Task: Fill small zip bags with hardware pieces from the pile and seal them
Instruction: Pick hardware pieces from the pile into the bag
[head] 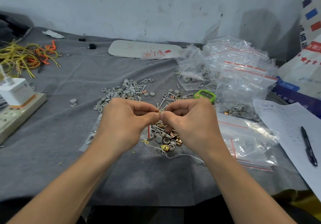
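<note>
Head view shows us a grey-clothed worktop (pixel 52 128) with zip bags heaped at the right of the frame. In the upper right, a pile of clear bags (pixel 231 64) with red seal strips holds grey caps and nails in some; a filled bag (pixel 238 110) at mid-right carries grey caps and a few gold clips. Empty flat bags (pixel 250 142) lie below it, near a sheet of paper with a black pen (pixel 309 147). A green timer (pixel 205 95) sits just above our right hand.

The loose pile of grey caps (pixel 119 93) spreads above our hands in the centre, and a smaller heap of caps, screws and gold clips (pixel 166 138) lies under and between them, partly on a clear bag.

Our left hand (pixel 125 119) and right hand (pixel 189 121) meet at centre frame, palms turned inward, thumbs and forefingers pinched together on a small gold piece (pixel 160 112) held above the heap.
</note>
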The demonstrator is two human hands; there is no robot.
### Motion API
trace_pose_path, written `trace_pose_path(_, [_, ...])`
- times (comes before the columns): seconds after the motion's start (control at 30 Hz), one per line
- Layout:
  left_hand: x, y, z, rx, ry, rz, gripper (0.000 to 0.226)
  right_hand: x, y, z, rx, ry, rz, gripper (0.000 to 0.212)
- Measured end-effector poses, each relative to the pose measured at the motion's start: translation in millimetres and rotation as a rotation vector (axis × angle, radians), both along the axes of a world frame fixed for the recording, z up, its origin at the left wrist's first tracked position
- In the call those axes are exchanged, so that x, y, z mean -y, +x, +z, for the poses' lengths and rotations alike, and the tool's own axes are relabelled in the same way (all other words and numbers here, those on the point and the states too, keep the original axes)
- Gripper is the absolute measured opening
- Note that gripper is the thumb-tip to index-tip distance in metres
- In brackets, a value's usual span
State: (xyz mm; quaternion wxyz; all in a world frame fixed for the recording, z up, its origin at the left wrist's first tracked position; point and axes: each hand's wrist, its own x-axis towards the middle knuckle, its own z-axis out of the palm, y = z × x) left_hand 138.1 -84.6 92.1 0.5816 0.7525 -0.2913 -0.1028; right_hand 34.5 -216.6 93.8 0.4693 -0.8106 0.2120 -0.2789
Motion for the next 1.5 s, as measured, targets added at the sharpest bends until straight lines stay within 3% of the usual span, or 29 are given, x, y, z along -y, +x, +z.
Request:
trace_pose_path(0.17, [3, 3, -1, -0.074, 0.046, -0.028, 0.013, -3, 1, -4, -0.041, -0.063, -0.071, 0.015])
trace_pose_path(0.33, [-5, 13, 7, -0.193, 0.106, -0.263, 0.013, 8, -6, -2, -0.02, 0.131, 0.215, 0.012])
trace_pose_path(0.6, [-14, 14, 11, -0.217, 0.12, -0.494, 0.006, 23, -6, 3, -0.004, 0.216, 0.551, 0.008])
trace_pose_path(0.93, [-18, 18, 8, -0.279, 0.05, -0.623, 0.007, 21, -5, 2, 0.074, 0.346, 0.634, 0.013])
trace_pose_path(1.5, [-16, 18, -3, -0.35, -0.005, -0.632, 0.011, 20, -3, -15, 0.104, 0.61, 0.741, 0.031])
